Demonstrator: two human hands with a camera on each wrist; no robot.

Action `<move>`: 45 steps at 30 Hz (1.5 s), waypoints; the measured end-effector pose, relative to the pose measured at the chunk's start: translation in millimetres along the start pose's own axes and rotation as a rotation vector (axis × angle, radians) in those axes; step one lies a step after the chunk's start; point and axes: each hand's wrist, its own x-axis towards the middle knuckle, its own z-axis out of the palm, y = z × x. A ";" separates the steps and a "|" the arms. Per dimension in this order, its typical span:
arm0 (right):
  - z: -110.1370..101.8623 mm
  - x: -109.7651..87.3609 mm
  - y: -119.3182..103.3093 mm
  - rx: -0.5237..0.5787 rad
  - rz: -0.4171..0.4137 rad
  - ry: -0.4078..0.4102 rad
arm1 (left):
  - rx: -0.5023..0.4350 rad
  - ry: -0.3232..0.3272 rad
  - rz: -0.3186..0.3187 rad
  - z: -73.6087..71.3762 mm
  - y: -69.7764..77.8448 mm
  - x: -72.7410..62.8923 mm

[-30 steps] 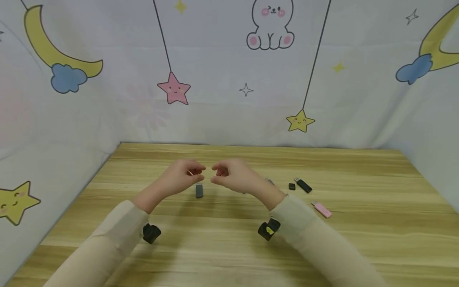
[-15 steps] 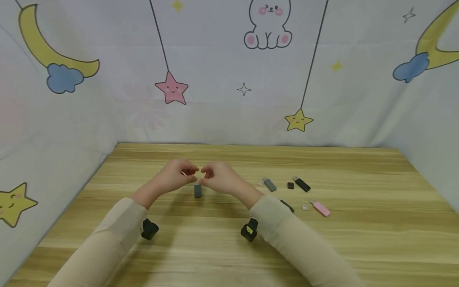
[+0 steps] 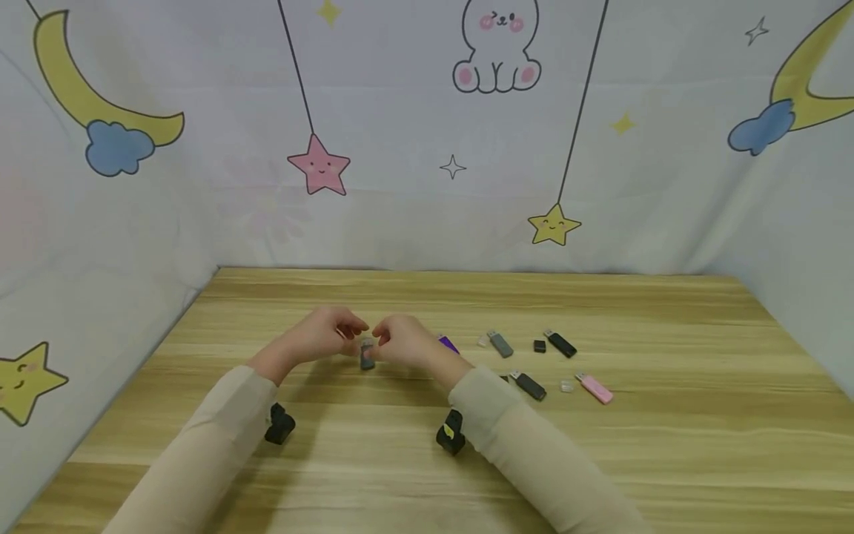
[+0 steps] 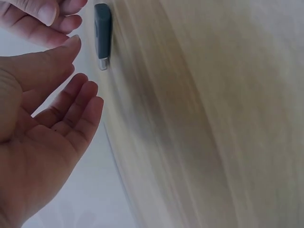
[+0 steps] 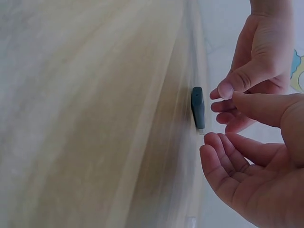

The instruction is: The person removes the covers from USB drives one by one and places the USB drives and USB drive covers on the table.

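A grey USB stick [image 3: 367, 360] lies on the wooden table below and between the two hands, its metal plug pointing to the far side. My left hand [image 3: 320, 334] hovers over its left side, fingers loosely bent. From the right comes my right hand [image 3: 408, 343], its thumb overlapping the stick in the head view. The left wrist view shows the left hand [image 4: 52, 114] with nothing in its fingers, beside the USB stick [image 4: 102, 31]. In the right wrist view, thumb and fingers of the right hand [image 5: 256, 171] are spread apart, near the stick's plug [image 5: 202, 131].
To the right lie a purple USB stick [image 3: 449, 344], a grey one [image 3: 500, 343], a black one [image 3: 560, 343], a dark one [image 3: 530, 386] and a pink one [image 3: 595, 388]. Small caps, one black [image 3: 539, 346] and one clear [image 3: 566, 386], lie among them. A printed curtain [image 3: 400, 222] stands behind.
My right hand has moved left toward the left hand, uncovering sticks on the right. Both hands have come down nearer the grey USB stick, which stays in place.
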 end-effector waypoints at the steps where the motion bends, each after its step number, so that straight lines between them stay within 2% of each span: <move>1: 1.1 0.7 0.9 0.002 0.008 -0.003 | -0.005 -0.005 -0.005 0.8 -1.1 0.9; 9: 6.3 2.7 4.1 -0.022 0.042 -0.019 | 0.033 -0.019 -0.029 3.8 -6.3 5.4; 19: 7.7 7.1 2.8 -0.077 0.030 -0.046 | 0.022 -0.019 0.005 8.0 -12.8 9.4; 23: 9.4 9.4 2.5 -0.063 0.024 -0.054 | 0.003 -0.024 0.001 9.4 -12.3 9.3; 34: 11.0 11.2 2.2 -0.046 0.035 -0.052 | 0.022 -0.028 0.014 12.0 -10.6 9.5; 41: 10.2 9.0 1.8 -0.048 0.018 -0.062 | -0.005 -0.053 -0.029 12.9 -8.8 9.0; 45: 11.3 9.4 2.5 -0.063 0.027 -0.054 | -0.017 -0.063 -0.022 13.4 -8.0 8.5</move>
